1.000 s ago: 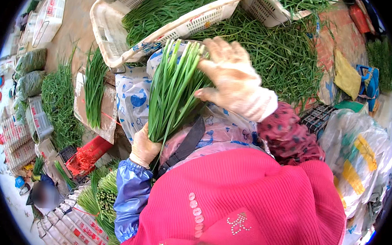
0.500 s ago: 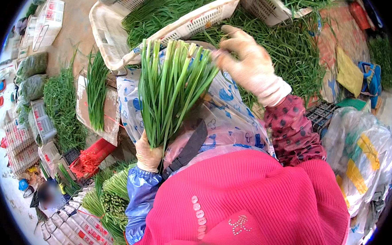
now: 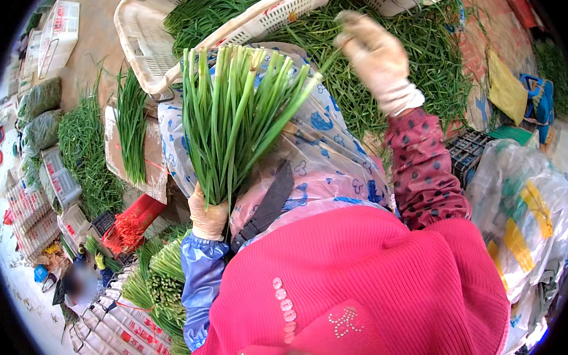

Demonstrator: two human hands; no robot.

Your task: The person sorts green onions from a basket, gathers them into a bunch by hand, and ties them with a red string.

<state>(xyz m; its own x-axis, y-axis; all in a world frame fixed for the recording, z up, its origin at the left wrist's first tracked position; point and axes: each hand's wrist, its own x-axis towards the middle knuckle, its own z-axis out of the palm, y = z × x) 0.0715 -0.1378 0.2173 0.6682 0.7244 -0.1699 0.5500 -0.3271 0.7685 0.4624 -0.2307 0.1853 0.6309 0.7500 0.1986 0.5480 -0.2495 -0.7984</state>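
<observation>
My left hand (image 3: pixel 207 215), in a pale glove, grips a fanned bunch of garlic chives (image 3: pixel 232 123) near its lower, leafy end. The pale cut ends point up and away from me. My right hand (image 3: pixel 373 60), also gloved, is raised to the right of the bunch, slightly blurred with its fingers curled together. One chive stalk slants out of the bunch toward those fingertips; whatever is pinched there is too small to make out. Beneath the bunch, a clear plastic apron (image 3: pixel 328 138) with blue prints covers my lap.
A white plastic crate (image 3: pixel 128 25) of chives stands ahead, with a loose chive pile (image 3: pixel 418 75) to its right. At left, a small bundle (image 3: pixel 131 128) lies on a worn board (image 3: pixel 113 146). Tied bundles (image 3: pixel 166 280) sit by my left elbow. Another person (image 3: pixel 82 282) is at lower left.
My right hand has moved up and slightly right, away from the bunch's cut ends. My left hand and the chives have shifted a little left and up in the picture.
</observation>
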